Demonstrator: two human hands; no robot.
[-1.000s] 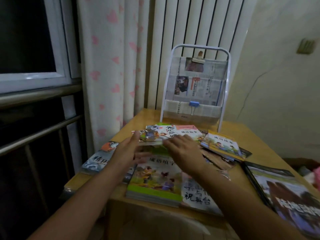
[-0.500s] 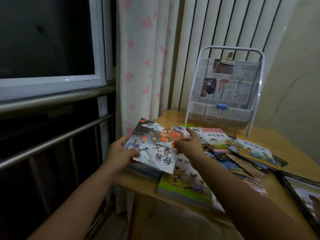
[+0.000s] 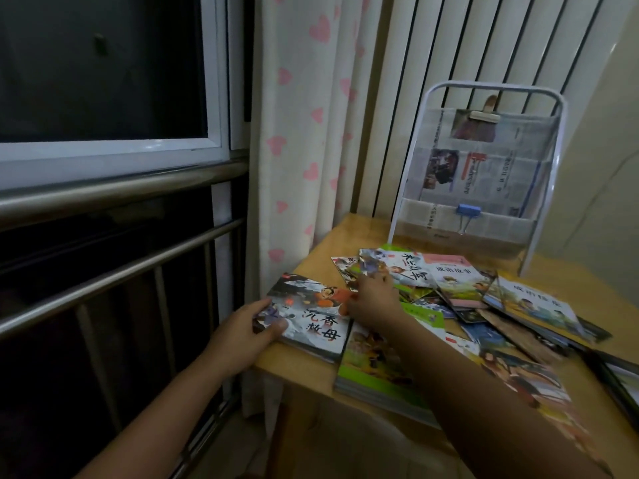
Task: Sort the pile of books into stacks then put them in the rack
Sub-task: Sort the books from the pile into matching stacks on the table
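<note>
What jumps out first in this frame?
The jumble of bright picture books spread over the wooden table, with the left hand gripping the corner of a grey-and-orange book at the table's near left edge. The right hand pinches a small booklet from the pile. Behind stands a white rack lined with newspaper, no books visible in it.

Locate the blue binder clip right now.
Head view, right of centre: the blue binder clip is clipped on the newspaper lining the white rack, at the table's far edge behind the scattered books.
</note>
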